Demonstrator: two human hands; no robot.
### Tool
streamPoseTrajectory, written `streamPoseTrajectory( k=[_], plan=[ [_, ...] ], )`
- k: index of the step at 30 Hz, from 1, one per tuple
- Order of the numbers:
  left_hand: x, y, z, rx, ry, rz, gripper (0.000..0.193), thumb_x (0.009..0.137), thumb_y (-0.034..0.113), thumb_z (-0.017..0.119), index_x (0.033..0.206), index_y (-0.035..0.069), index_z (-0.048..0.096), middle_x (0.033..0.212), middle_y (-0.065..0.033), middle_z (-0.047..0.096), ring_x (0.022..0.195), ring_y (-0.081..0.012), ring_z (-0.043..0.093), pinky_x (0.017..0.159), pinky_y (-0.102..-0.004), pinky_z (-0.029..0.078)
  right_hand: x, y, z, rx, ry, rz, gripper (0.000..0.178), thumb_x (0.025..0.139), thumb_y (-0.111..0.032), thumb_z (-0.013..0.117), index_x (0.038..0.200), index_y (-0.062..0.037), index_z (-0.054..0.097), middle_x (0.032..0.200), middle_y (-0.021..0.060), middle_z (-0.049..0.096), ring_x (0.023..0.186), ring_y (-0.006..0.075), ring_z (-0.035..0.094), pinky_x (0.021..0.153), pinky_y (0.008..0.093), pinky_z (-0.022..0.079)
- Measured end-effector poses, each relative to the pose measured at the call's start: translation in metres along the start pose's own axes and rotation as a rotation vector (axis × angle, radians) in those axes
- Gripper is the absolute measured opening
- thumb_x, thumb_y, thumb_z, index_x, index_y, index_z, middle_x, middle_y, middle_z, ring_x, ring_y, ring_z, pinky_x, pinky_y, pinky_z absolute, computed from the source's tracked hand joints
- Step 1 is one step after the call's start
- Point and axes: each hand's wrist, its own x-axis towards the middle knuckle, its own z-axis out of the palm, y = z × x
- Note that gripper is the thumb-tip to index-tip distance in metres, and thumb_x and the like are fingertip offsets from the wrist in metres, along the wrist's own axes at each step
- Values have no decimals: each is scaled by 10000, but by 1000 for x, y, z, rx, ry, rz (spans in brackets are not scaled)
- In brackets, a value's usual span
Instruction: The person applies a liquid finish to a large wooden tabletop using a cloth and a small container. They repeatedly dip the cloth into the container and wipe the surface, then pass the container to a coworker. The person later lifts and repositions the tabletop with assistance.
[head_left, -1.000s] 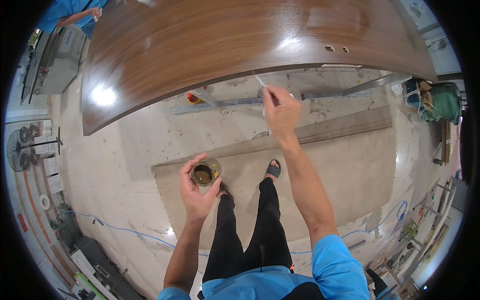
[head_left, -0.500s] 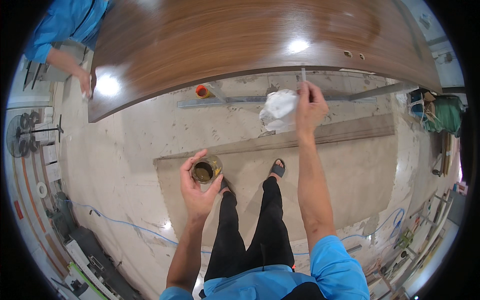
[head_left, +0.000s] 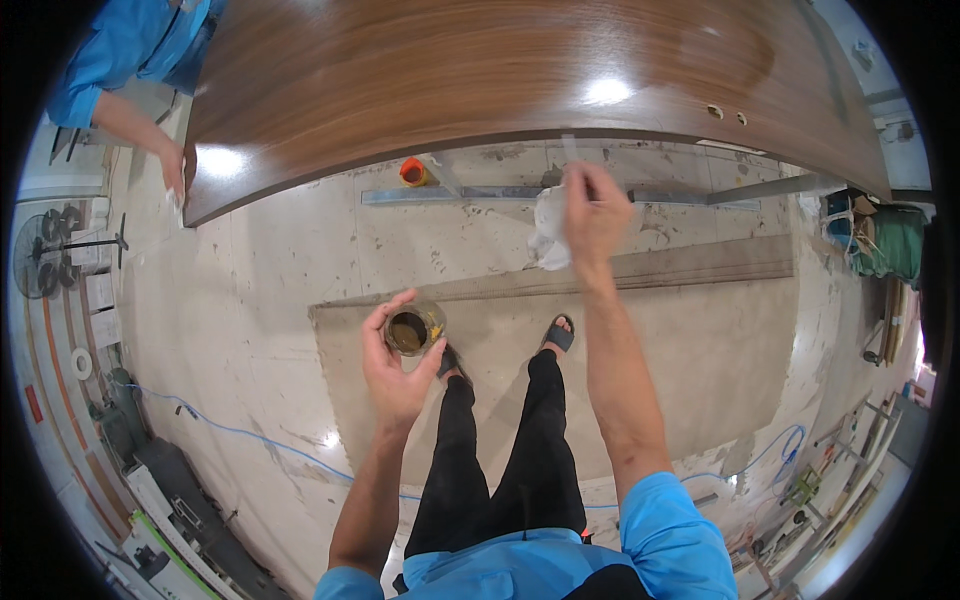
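Observation:
My left hand is closed round a small clear jar with dark brown contents and a yellow mark on its side. My right hand, slightly blurred, pinches a narrow pale strip-like tool. The tool's tip meets the near edge of a brown wood-grain panel; its exact kind is unclear. A crumpled white cloth hangs from the same hand, on its left side.
Another person's hand holds something white at the panel's left corner. Below the panel are an orange-rimmed container and a metal bar. A brown sheet lies underfoot. A blue hose crosses the floor behind.
My right hand has moved left along the panel's edge with the pale tool and the cloth. The left hand still holds the jar in nearly the same place.

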Motion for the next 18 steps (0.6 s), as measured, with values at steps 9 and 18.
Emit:
streamPoseTrajectory(
  k=[9,18],
  plan=[
    [-4,-6,-12,32,32,-4,681,833,-76,773,1423,16,444,1483,-152,534,1330,-211,538,1112,-358,479,-6,2,-7,-3,135,169,199,996,-156,688,1055,17,767,869,69,757,752,139,642,697,307,522],
    [4,-6,-43,38,141,56,709,830,6,836,1430,7,459,1439,-120,578,1303,-197,565,1114,-352,468,-79,-53,83,95,-324,88,140,967,-98,706,1009,28,749,797,128,719,729,147,649,720,309,529]
  ],
)
